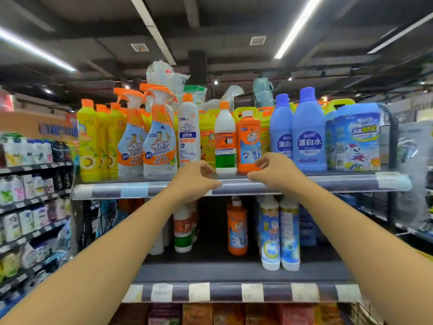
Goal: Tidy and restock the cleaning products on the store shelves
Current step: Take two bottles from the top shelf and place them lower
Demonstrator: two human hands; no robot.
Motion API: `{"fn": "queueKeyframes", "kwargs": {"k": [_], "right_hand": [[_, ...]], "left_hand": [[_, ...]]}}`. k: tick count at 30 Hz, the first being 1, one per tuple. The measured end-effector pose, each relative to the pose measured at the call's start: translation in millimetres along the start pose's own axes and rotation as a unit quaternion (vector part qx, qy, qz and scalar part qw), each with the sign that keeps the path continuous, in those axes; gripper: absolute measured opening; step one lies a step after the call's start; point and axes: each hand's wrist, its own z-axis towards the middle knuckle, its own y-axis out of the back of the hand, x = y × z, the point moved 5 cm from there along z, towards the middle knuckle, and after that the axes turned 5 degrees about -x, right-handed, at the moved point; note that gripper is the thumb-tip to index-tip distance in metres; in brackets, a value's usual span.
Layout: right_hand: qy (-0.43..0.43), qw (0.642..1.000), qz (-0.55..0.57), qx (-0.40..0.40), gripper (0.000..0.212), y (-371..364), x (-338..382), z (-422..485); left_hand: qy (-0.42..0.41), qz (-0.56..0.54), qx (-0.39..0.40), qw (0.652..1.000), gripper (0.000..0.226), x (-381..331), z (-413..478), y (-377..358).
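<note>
Bottles (309,137) stand upright on the top shelf (328,181), long axes vertical, caps up, labels toward me. My left grip (195,178) and right grip (277,173) sit curled at its front rail, orange bottle (248,141) at the right's eleven o'clock. Whether they pinch the rail, I cannot tell.

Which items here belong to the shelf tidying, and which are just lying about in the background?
Job: left hand, right hand, price strip, spray bottles, top-shelf orange bottle, blue bleach bottles.
Lying about: bagged goods on top, neighbouring aisle's shelves, ceiling lights.
</note>
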Motion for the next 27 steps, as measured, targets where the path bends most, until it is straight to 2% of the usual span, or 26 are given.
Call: {"fn": "queueKeyframes", "kwargs": {"k": [4,8,12,15,18,23,27], "right_hand": [[-0.023,0.999,0.000,-0.039,0.045,12,2,28],[-0.050,0.997,-0.001,-0.052,0.051,2,-5,60],[-0.073,0.995,0.005,-0.071,0.052,-14,-22,90],[-0.103,0.991,0.022,-0.080,0.070,-25,-35,108],[-0.123,0.989,0.033,-0.081,0.080,-35,-47,122],[-0.105,0.989,0.099,-0.044,0.065,-49,-51,140],[-0.079,0.991,0.106,-0.034,0.063,-54,-49,146]], "left_hand": [[0.010,-0.014,-0.053,0.998,0.045,-6,40,6],[0.033,-0.027,-0.036,0.998,0.058,2,78,-4],[0.058,-0.089,-0.021,0.994,0.041,12,108,-18],[0.061,-0.112,0.004,0.992,0.050,16,125,-33],[0.052,-0.134,0.012,0.989,0.043,12,138,-48],[0.031,-0.171,-0.016,0.985,0.054,-2,158,-61],[0.059,-0.224,-0.031,0.972,0.066,0,166,-66]]}}
